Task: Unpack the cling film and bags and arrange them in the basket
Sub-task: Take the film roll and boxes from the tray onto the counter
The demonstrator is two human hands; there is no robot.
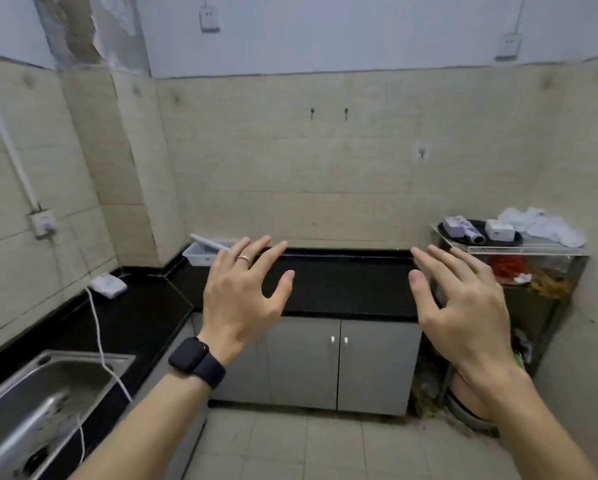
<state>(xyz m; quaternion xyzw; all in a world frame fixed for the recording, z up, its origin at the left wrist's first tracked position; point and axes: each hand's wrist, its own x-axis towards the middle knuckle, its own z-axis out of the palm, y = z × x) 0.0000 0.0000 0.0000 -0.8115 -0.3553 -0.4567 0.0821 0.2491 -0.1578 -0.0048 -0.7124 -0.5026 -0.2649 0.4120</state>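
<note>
A white plastic basket point(200, 255) sits at the back left of the black counter point(346, 289), with a long white box or lid point(209, 242) leaning across its rim. On a rack at the right, a black tray point(513, 239) holds small pale purple and white boxes point(455, 226) and a roll point(474, 237); crumpled white plastic bags point(543, 224) lie beside it. My left hand point(243, 289), wearing a ring and a dark watch, is raised in front of the counter with fingers spread. My right hand point(463, 299) is raised likewise, holding nothing.
A steel sink point(48, 386) is at the lower left, with a white cord point(98, 330) running from a white adapter point(107, 285) on the side counter. Grey cabinet doors point(339, 362) stand below the counter. The rack point(519, 251) at the right holds clutter underneath.
</note>
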